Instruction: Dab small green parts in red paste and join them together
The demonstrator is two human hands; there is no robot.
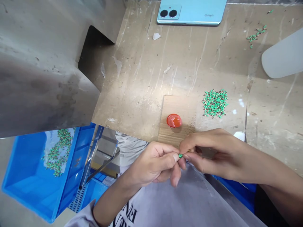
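Observation:
My left hand (158, 164) pinches a tiny green part (180, 155) between thumb and forefinger, just past the near edge of the worktable. Right up against it, my right hand (208, 151) is closed in a pinch, with a small yellowish glint at its fingertips; what it grips is too small to make out. Beyond the hands, a small red oval dish (174, 120) with a glossy inside rests on a thin wooden board (169, 102). To the right of the board lies a dense pile of small green parts (215, 103) with dark and coppery ends.
A light blue phone (191, 11) lies at the back. More green parts (257, 34) are scattered near a white cylindrical object (284, 58) at right. A metal housing (47, 63) fills the upper left, above a blue crate (30, 176) holding green parts on a sheet.

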